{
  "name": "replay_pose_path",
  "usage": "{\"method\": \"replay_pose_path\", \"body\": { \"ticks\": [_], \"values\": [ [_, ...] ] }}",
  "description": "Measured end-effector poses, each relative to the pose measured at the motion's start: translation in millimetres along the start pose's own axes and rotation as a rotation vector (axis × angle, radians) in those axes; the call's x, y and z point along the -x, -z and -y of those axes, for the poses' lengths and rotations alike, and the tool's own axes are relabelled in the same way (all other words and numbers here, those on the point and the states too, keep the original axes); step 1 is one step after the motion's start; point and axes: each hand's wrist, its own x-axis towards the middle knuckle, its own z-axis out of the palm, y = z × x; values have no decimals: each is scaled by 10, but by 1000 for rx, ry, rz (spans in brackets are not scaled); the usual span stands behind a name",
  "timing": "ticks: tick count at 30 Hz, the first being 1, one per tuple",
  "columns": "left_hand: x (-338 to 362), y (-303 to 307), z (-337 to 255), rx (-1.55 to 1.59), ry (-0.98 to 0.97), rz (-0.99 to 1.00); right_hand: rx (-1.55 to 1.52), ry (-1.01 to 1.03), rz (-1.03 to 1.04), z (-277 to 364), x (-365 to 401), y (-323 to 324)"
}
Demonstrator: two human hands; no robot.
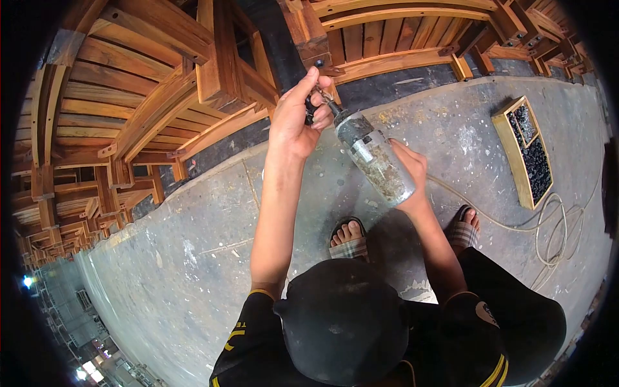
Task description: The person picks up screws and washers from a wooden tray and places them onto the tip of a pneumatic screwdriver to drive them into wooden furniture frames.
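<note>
My right hand (411,169) is wrapped round the grip of a worn grey air screwdriver (376,161), mostly behind the tool's body. Its bit points up and left, toward the end of a wooden furniture leg (308,50). My left hand (298,115) is raised beside the bit, thumb and fingertips close to the leg's end. Small black pieces (311,111) show between its curled fingers. On the leg's end sits a small dark piece (318,63), right at my left fingertips.
Slatted wooden furniture (122,90) lies stacked at left, with more slatted pieces (400,35) along the back. A wooden box (523,151) of small black parts stands on the concrete floor at right. A hose (496,221) runs from near my right hand to loose coils.
</note>
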Motion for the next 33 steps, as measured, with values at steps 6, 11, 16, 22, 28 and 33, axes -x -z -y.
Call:
{"method": "replay_pose_path", "body": {
  "ticks": [6,11,16,22,28,33],
  "values": [
    [56,-161,16,-23,-77,-28,52,36,-63,-77,71,-59],
    [154,-251,109,-98,-184,39,105,107,-143,-54,66,-52],
    [246,33,414,249,-94,-49,103,60,-151,88,7,4],
    [191,655,860,434,67,-186,154,62,-117,-9,89,38],
    [174,1124,1189,144,6,-241,252,92,-153,-93,104,83],
    [-187,1262,1584,-139,125,-270,390,64,-118,-61,74,253]
  ]
}}
